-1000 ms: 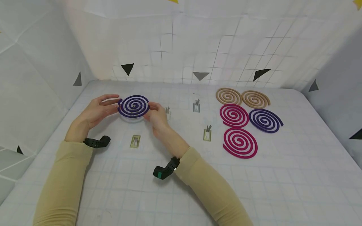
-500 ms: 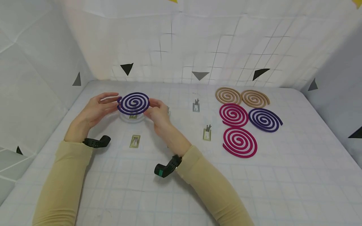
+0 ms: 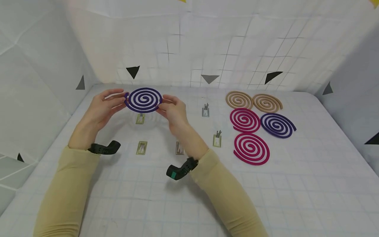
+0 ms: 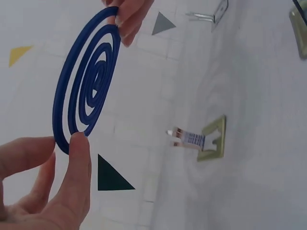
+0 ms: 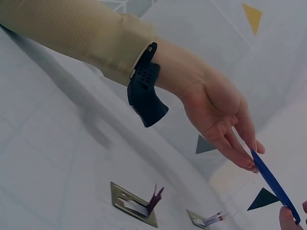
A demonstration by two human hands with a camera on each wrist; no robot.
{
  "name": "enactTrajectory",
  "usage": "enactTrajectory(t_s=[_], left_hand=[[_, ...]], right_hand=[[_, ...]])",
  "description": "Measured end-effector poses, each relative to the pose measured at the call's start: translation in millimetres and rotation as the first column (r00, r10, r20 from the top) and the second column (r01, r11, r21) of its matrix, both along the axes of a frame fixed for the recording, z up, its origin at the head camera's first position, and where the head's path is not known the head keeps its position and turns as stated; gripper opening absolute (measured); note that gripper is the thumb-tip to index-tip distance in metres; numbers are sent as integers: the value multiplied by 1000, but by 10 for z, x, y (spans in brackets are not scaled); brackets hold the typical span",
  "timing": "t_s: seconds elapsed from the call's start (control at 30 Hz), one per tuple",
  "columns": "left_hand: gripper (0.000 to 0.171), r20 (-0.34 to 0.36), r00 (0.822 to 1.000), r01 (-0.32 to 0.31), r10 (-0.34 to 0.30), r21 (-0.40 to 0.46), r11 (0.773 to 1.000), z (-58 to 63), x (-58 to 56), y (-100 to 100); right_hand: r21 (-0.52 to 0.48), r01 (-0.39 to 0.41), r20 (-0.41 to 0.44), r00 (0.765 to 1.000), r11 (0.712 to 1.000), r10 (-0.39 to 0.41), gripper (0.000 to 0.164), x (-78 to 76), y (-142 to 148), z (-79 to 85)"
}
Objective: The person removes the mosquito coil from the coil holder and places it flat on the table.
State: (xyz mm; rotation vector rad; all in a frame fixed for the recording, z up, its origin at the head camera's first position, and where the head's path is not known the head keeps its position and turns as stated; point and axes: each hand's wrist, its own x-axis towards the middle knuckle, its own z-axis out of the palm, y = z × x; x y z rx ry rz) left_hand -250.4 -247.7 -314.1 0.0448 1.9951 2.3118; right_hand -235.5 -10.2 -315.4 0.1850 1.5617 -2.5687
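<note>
Between both hands is a dark purple mosquito coil (image 3: 144,99), blue in the wrist views (image 4: 59,96), lifted above the table. My left hand (image 3: 99,110) pinches its left edge between thumb and fingers. The right hand (image 3: 176,113) pinches the opposite edge, its thumb and fingertips meeting the rim. Below the coil stands a gold metal coil stand (image 3: 140,119) with its prong bent up, apart from the coil; the left wrist view shows this stand (image 4: 211,141) more closely. A second gold stand (image 3: 141,148) lies nearer the front.
To the right lie two tan coils (image 3: 239,100), two pink coils (image 3: 251,148) and another purple coil (image 3: 277,125), flat on the white gridded table (image 3: 133,204). A silver stand (image 3: 205,112), a gold stand (image 3: 217,140) and a darker stand (image 3: 179,148) sit around the right arm.
Both hands have raised the purple coil up from the stand and slightly rightward, uncovering the gold stand beneath. The coils on the right have stayed in place.
</note>
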Motion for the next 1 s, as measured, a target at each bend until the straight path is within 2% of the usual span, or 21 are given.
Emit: enactTrajectory(t_s=[0.23,0.43,0.63,0.83,1.0], left_hand=[[43,0,1000,-23,23,45,999,98,51,97],[42,-9,999,-31,32,134,990,148,73,158],[33,-13,1000,-22,26,204,979,192,95,199],[32,-19,999,-32,38,250,968,203,114,264],[34,-9,997,-65,71,283,957,203,143,424]], right_hand=[[-41,4,-10,1000,999,-5,46,-16,94,55],[-57,-7,-7,1000,998,6,39,-37,162,109],[-66,-4,2,1000,998,4,37,-47,195,166],[-53,-6,-20,1000,999,5,37,-47,243,205],[-36,-19,-30,999,999,18,37,-37,378,219]])
